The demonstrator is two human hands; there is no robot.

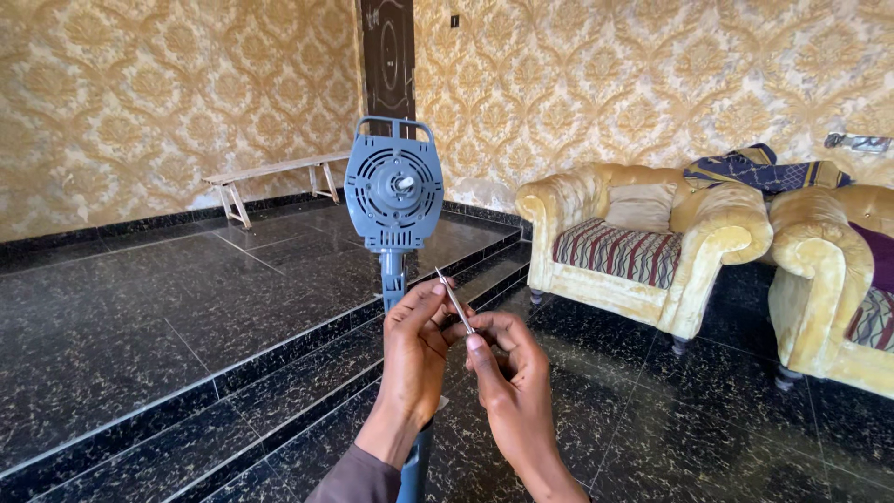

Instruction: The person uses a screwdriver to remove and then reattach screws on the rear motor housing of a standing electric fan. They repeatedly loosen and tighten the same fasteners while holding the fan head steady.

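A thin metal rod [454, 300], silvery and straight, sits just below the middle of the view, slanting from about 11 o'clock at its upper tip down toward 5 o'clock where it disappears between fingers. The left hand [414, 349] is closed narrowly on it, thumb and fingertips pinching it near its middle. The right hand [507, 377] is pinched on it too, its thumb pressed up against the lower end, the other fingers curled behind. The two hands touch at the fingertips.

Directly behind the left hand, toward 12 o'clock, stands a grey-blue fan motor housing [394, 184]: a round, vented plastic face with a short shaft at its centre and a carry handle on top, mounted on a matching grey-blue pole [395, 279] that runs down behind the left wrist.

At 3 o'clock stand yellow armchairs [643, 242] with striped seat cushions; at 10 o'clock a wooden bench [275, 172] stands against the patterned wall.
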